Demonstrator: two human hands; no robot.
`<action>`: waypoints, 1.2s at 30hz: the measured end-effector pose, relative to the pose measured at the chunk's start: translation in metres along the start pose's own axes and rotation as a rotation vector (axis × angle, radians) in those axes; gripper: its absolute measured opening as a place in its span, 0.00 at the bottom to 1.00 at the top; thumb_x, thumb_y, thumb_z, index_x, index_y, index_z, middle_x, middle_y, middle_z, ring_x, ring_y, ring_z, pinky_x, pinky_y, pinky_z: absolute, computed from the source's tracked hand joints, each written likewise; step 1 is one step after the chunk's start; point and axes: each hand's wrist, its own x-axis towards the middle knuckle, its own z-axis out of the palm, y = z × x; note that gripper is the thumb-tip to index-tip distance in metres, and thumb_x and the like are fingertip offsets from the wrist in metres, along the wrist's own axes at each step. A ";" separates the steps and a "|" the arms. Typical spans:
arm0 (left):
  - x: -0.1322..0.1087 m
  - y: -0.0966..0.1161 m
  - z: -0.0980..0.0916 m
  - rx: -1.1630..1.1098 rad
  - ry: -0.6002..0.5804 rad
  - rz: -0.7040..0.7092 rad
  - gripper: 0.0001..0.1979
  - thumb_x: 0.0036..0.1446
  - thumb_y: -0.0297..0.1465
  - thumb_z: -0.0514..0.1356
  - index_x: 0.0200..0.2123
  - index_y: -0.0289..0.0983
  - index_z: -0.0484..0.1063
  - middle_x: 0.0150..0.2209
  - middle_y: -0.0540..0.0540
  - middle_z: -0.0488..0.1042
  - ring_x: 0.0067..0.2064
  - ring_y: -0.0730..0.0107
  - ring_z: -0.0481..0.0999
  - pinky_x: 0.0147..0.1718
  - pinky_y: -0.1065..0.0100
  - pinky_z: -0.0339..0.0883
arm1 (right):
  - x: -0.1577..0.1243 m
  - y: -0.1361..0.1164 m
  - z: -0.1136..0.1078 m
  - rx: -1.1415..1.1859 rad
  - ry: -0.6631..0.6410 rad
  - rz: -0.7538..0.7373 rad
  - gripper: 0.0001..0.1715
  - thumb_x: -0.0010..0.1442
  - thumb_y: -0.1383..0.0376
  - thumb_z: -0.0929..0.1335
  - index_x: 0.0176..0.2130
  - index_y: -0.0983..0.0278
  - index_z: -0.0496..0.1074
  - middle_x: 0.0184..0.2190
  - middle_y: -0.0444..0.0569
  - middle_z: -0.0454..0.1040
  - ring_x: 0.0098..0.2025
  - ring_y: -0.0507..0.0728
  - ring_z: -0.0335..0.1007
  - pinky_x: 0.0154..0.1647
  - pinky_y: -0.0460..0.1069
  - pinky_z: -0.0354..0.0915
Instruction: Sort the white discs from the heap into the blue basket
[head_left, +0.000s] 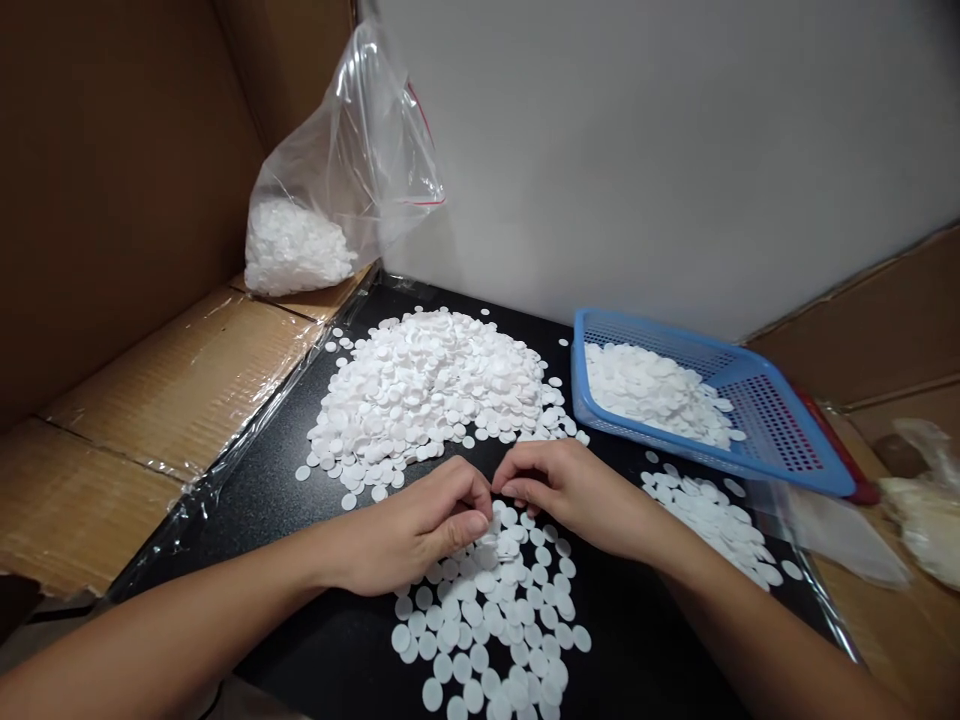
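Small white discs [480, 610] lie spread on a black tabletop [277, 560] beneath and in front of my hands. My left hand [416, 530] is closed, thumb against curled fingers, just above the top of this spread. Facing it, my right hand [581, 495] is bent in a pinch, its fingertips almost meeting the left ones. Whatever either hand may hold is hidden by the fingers. Behind both hands rises a big heap of the same white discs [442, 380].
A blue plastic basket [780, 410], part filled with discs, stands at the right, more loose discs [709, 520] before it. A clear bag [300, 245] with white pieces rests on cardboard [172, 380] at the left. Behind is a grey wall [637, 150]; another bag [926, 510] lies far right.
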 end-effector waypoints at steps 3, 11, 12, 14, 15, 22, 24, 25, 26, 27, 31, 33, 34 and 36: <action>-0.002 0.001 -0.002 -0.031 -0.127 0.041 0.13 0.69 0.41 0.48 0.45 0.39 0.64 0.49 0.42 0.68 0.49 0.63 0.69 0.50 0.62 0.64 | 0.011 0.008 0.012 -0.100 0.272 -0.102 0.08 0.61 0.73 0.66 0.36 0.62 0.74 0.34 0.47 0.76 0.35 0.56 0.74 0.37 0.50 0.69; 0.004 -0.005 0.001 0.008 -0.005 0.092 0.05 0.67 0.31 0.53 0.40 0.39 0.68 0.45 0.44 0.73 0.47 0.64 0.72 0.48 0.62 0.65 | 0.026 0.022 0.030 -0.401 0.387 -0.215 0.09 0.66 0.72 0.62 0.37 0.63 0.71 0.35 0.50 0.70 0.34 0.56 0.71 0.36 0.49 0.68; 0.006 -0.006 0.002 0.016 0.058 0.076 0.06 0.67 0.31 0.52 0.38 0.38 0.68 0.43 0.45 0.74 0.44 0.64 0.73 0.46 0.63 0.65 | 0.026 0.023 0.029 -0.401 0.389 -0.225 0.09 0.66 0.72 0.63 0.36 0.63 0.71 0.34 0.50 0.70 0.34 0.56 0.70 0.35 0.49 0.67; 0.009 -0.010 0.002 0.037 0.175 0.039 0.06 0.65 0.30 0.53 0.35 0.38 0.68 0.39 0.46 0.74 0.41 0.65 0.72 0.43 0.64 0.65 | 0.023 0.022 0.028 -0.337 0.393 -0.234 0.08 0.65 0.72 0.64 0.34 0.63 0.70 0.33 0.48 0.70 0.32 0.54 0.69 0.34 0.48 0.66; 0.010 -0.011 0.003 0.049 0.215 0.024 0.06 0.65 0.29 0.53 0.34 0.38 0.68 0.39 0.46 0.74 0.41 0.65 0.72 0.42 0.64 0.65 | 0.021 0.022 0.027 -0.279 0.387 -0.230 0.08 0.64 0.73 0.64 0.33 0.63 0.69 0.32 0.47 0.70 0.31 0.54 0.68 0.32 0.47 0.65; 0.010 -0.011 0.001 0.173 0.279 0.041 0.06 0.61 0.24 0.53 0.32 0.38 0.66 0.42 0.46 0.72 0.42 0.66 0.70 0.42 0.65 0.63 | 0.010 0.014 0.022 -0.062 0.243 -0.111 0.07 0.62 0.70 0.67 0.30 0.63 0.71 0.28 0.45 0.71 0.27 0.51 0.64 0.27 0.46 0.60; 0.009 -0.010 0.001 0.185 0.283 0.037 0.06 0.61 0.23 0.53 0.32 0.38 0.65 0.43 0.46 0.72 0.45 0.65 0.70 0.43 0.65 0.63 | 0.008 0.013 0.016 -0.056 0.214 -0.070 0.08 0.61 0.70 0.67 0.30 0.63 0.71 0.27 0.44 0.71 0.27 0.51 0.64 0.26 0.46 0.59; 0.009 -0.010 0.001 0.188 0.281 0.038 0.06 0.61 0.23 0.53 0.33 0.38 0.65 0.44 0.46 0.71 0.46 0.64 0.70 0.44 0.65 0.63 | 0.006 0.013 0.013 -0.054 0.182 -0.051 0.08 0.61 0.70 0.67 0.29 0.63 0.71 0.27 0.44 0.71 0.26 0.51 0.64 0.25 0.45 0.59; 0.008 -0.010 0.001 0.191 0.277 0.042 0.06 0.61 0.23 0.53 0.33 0.38 0.65 0.44 0.46 0.71 0.47 0.64 0.70 0.44 0.65 0.63 | 0.005 0.013 0.010 -0.053 0.139 -0.035 0.08 0.60 0.70 0.67 0.29 0.62 0.71 0.27 0.43 0.71 0.26 0.51 0.65 0.25 0.45 0.58; 0.008 -0.010 0.001 0.194 0.273 0.048 0.06 0.61 0.23 0.53 0.33 0.38 0.65 0.45 0.46 0.71 0.48 0.64 0.70 0.45 0.65 0.63 | 0.004 0.013 0.007 -0.052 0.098 -0.026 0.07 0.60 0.69 0.68 0.29 0.62 0.71 0.27 0.43 0.72 0.26 0.51 0.65 0.25 0.45 0.59; 0.007 -0.010 0.002 0.202 0.273 0.042 0.06 0.60 0.22 0.54 0.33 0.39 0.65 0.45 0.46 0.71 0.48 0.64 0.70 0.45 0.65 0.63 | 0.007 0.016 0.005 -0.112 0.198 -0.070 0.06 0.63 0.68 0.67 0.33 0.61 0.72 0.31 0.46 0.75 0.32 0.54 0.70 0.32 0.48 0.64; 0.007 -0.010 0.003 0.205 0.285 0.030 0.06 0.60 0.22 0.54 0.34 0.39 0.65 0.44 0.46 0.71 0.47 0.64 0.70 0.45 0.64 0.64 | 0.011 0.018 0.011 -0.184 0.306 -0.117 0.05 0.63 0.70 0.66 0.36 0.62 0.72 0.34 0.48 0.74 0.35 0.56 0.71 0.36 0.49 0.66; 0.007 -0.010 0.003 0.207 0.291 0.028 0.06 0.60 0.22 0.54 0.34 0.39 0.65 0.44 0.46 0.71 0.47 0.64 0.70 0.44 0.64 0.64 | 0.014 0.019 0.014 -0.220 0.326 -0.133 0.05 0.63 0.70 0.66 0.37 0.62 0.72 0.35 0.49 0.73 0.36 0.56 0.72 0.36 0.50 0.67; 0.007 -0.010 0.004 0.210 0.298 0.026 0.06 0.60 0.22 0.54 0.34 0.39 0.65 0.44 0.46 0.71 0.47 0.63 0.70 0.45 0.63 0.65 | 0.018 0.019 0.019 -0.266 0.318 -0.135 0.05 0.64 0.71 0.66 0.38 0.62 0.71 0.36 0.49 0.72 0.36 0.57 0.72 0.36 0.50 0.67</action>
